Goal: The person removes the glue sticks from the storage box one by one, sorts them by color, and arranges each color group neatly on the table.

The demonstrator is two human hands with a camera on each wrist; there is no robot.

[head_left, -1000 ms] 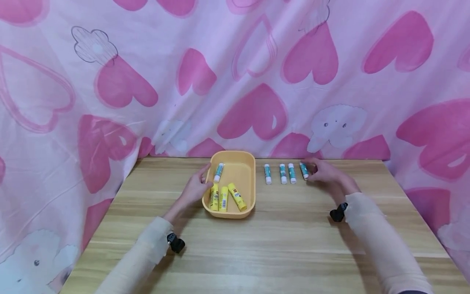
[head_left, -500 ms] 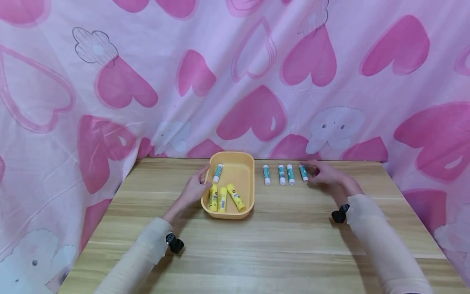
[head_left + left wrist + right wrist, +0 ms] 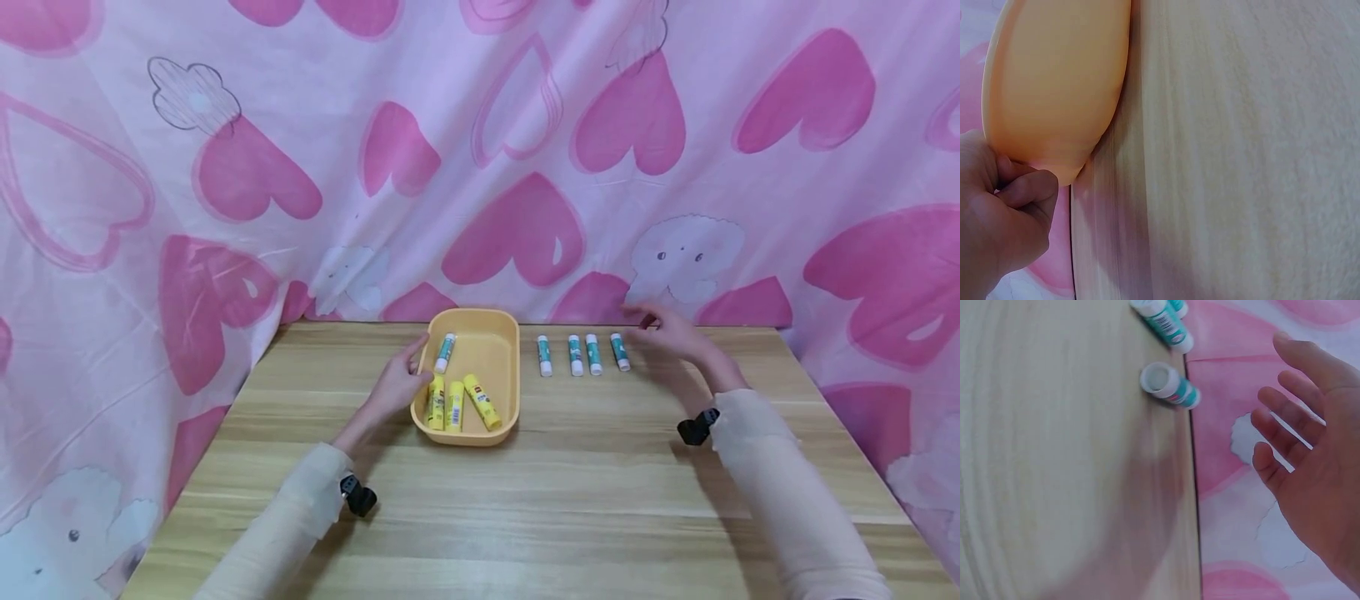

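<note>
My left hand (image 3: 397, 385) grips the left rim of a yellow plastic tray (image 3: 507, 333); in the left wrist view its fingers curl against the tray wall (image 3: 1060, 81). Inside the tray lie one teal-and-white glue stick (image 3: 446, 353) and several yellow glue sticks (image 3: 482, 402). To the tray's right, several teal glue sticks lie in a row, including one at the left end (image 3: 544, 357) and one at the right end (image 3: 619, 352). My right hand (image 3: 667, 333) hovers just right of that last stick (image 3: 1171, 385), fingers spread and holding nothing.
The wooden table (image 3: 480, 517) stretches toward me. Behind its back edge hangs a pink curtain (image 3: 465, 150) printed with hearts. The glue-stick row lies close to that back edge. Small black cameras (image 3: 358, 497) are strapped to the wrists.
My right hand has let go of the rightmost teal glue stick and lifted up and slightly right. That stick stays on the table. My left hand and the tray hold still.
</note>
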